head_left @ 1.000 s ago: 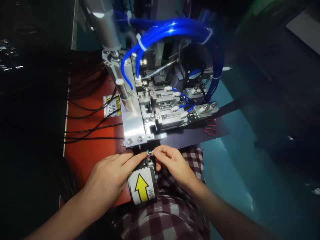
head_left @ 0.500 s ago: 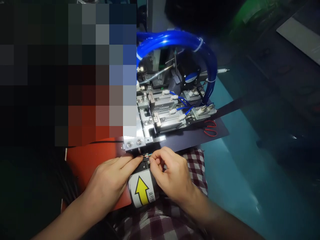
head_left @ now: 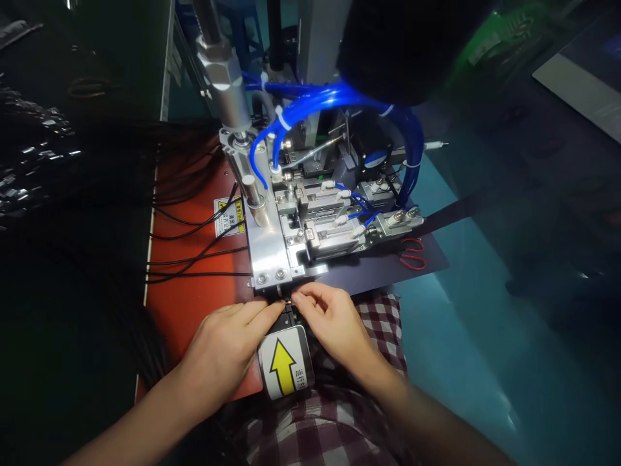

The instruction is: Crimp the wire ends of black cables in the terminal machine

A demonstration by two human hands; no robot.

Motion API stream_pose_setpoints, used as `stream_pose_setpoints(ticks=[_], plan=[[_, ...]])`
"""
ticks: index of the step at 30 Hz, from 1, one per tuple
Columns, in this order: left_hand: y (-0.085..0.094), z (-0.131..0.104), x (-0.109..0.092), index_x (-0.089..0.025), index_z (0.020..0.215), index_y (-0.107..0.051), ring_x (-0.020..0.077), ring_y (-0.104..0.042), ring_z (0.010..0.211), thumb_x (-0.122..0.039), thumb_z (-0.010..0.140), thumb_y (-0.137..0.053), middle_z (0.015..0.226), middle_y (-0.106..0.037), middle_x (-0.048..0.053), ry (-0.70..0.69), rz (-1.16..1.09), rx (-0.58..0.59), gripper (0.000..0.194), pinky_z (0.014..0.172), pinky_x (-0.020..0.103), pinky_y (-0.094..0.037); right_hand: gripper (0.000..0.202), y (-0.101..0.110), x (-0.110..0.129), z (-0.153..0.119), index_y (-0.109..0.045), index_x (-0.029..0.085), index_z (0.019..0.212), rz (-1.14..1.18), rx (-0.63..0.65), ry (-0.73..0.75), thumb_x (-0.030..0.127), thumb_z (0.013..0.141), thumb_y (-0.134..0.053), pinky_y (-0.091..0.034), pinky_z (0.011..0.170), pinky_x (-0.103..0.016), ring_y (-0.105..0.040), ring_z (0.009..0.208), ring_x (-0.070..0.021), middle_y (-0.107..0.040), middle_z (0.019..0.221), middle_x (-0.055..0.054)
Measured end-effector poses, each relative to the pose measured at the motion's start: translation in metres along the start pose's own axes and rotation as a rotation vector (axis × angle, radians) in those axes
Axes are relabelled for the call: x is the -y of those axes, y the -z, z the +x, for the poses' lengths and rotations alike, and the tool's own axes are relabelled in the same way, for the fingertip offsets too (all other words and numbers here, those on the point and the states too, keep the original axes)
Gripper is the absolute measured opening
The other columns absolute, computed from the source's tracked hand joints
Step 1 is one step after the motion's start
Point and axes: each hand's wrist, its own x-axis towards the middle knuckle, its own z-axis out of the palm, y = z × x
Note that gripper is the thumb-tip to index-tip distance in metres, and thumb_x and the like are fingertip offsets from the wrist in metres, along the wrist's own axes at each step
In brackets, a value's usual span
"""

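Observation:
My left hand [head_left: 230,336] reaches in from the left, fingers closed and their tips pressed down at the front of the machine [head_left: 272,252]. Facing it, my right hand [head_left: 334,317] pinches with thumb and index finger at thin wires [head_left: 289,301], mostly hidden by the fingertips. Both sets of fingertips nearly meet over a small black fixture [head_left: 290,316]. What the left fingers hold, if anything, is hidden. Just below stands a black housing with a white label [head_left: 286,362] bearing a yellow arrow that points to the machine.
Blue air hoses [head_left: 334,97] arch over small metal cylinders [head_left: 334,236]. Black cables [head_left: 194,226] cross the red base plate [head_left: 184,310] at left. Red-handled scissors [head_left: 412,254] lie partly under the machine at right. A checked cloth [head_left: 334,427] covers the lap.
The view has shifted slightly, so hands and machine appear a little further right. My fingertips have come closer together, and the coloured wires seen between them before are now mostly covered.

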Motion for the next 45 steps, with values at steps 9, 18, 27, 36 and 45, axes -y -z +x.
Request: stream_pose_setpoints(ticks=[9,18,27,36,45], plan=[[-0.003,-0.003,0.002,-0.010,0.106,-0.060,0.0181,-0.062,0.066,-0.013,0.092,-0.035,0.081,-0.066,0.007,-0.017,-0.001,-0.030,0.028,0.056,0.028,-0.049,0.016,-0.014,0.006,0.008,-0.060,0.015,0.067,0.256,-0.024,-0.145,0.029,0.072,-0.066,-0.030,0.044,-0.022,-0.037,0.047,-0.0095,-0.045,0.052,0.005],[-0.002,-0.002,0.001,-0.010,0.105,-0.061,0.0172,-0.062,0.064,-0.013,0.092,-0.035,0.078,-0.066,0.006,0.007,-0.044,-0.024,0.029,0.054,0.027,-0.049,0.014,-0.016,-0.001,-0.002,-0.056,0.017,0.072,0.307,-0.091,-0.076,0.028,0.079,-0.059,-0.027,0.046,-0.022,-0.033,0.049,-0.0085,-0.040,0.054,0.006],[-0.002,-0.002,0.002,-0.013,0.107,-0.060,0.0172,-0.063,0.065,-0.015,0.092,-0.035,0.079,-0.067,0.006,0.030,-0.064,-0.009,0.029,0.056,0.027,-0.050,0.019,-0.003,-0.001,0.004,-0.055,0.014,0.063,0.585,0.060,-0.375,0.029,0.071,-0.063,-0.021,0.044,-0.021,-0.029,0.047,-0.0066,-0.041,0.053,0.006],[0.000,-0.001,0.000,-0.011,0.104,-0.063,0.0163,-0.061,0.063,-0.012,0.091,-0.036,0.077,-0.066,0.006,0.040,-0.041,0.011,0.030,0.054,0.025,-0.048,0.027,-0.005,-0.004,0.005,-0.054,0.017,0.070,0.371,0.046,-0.158,0.042,0.076,-0.062,-0.028,0.042,-0.021,-0.039,0.044,-0.0077,-0.047,0.056,0.006],[0.001,-0.002,0.001,-0.014,0.106,-0.062,0.0167,-0.062,0.065,-0.014,0.090,-0.037,0.078,-0.065,0.005,0.100,-0.071,0.060,0.030,0.055,0.025,-0.049,0.026,-0.028,-0.012,-0.005,-0.044,0.021,0.075,0.540,-0.038,-0.067,0.042,0.083,-0.055,-0.029,0.042,-0.021,-0.036,0.042,-0.0085,-0.040,0.049,0.009]])
